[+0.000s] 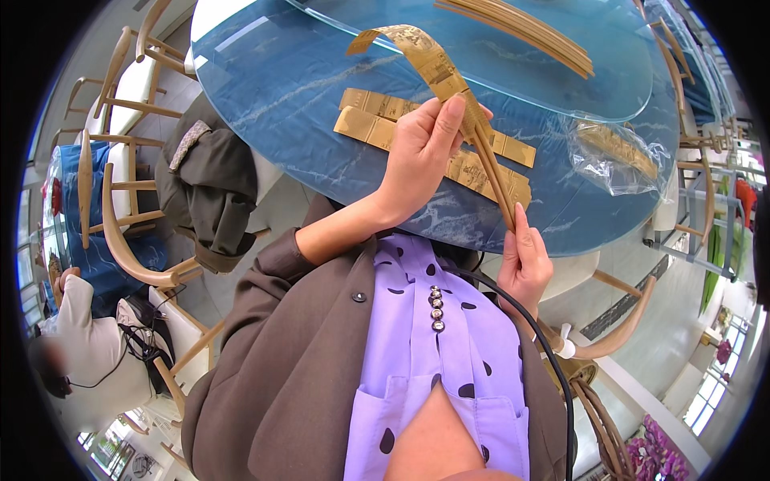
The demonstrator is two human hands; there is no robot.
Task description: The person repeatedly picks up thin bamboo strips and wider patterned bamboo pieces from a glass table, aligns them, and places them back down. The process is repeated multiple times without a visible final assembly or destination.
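My left hand point(419, 164) is closed, thumb on top, around a gold printed paper sleeve point(425, 58) and the brown wooden chopsticks point(491, 170) coming out of it. The sleeve's free end curls up and away over the table. My right hand point(525, 260) pinches the near ends of the chopsticks between thumb and fingers. Beneath my hands, more flat gold paper sleeves point(362, 127) lie on the blue tablecloth, partly covered by my left hand.
A bundle of wooden chopsticks point(525, 36) rests on the raised glass turntable point(609, 80). To the right lies a clear plastic bag point(618, 156) with gold sleeves inside. A dark jacket point(210, 180) hangs over a chair at left. Another person point(100, 337) sits at lower left.
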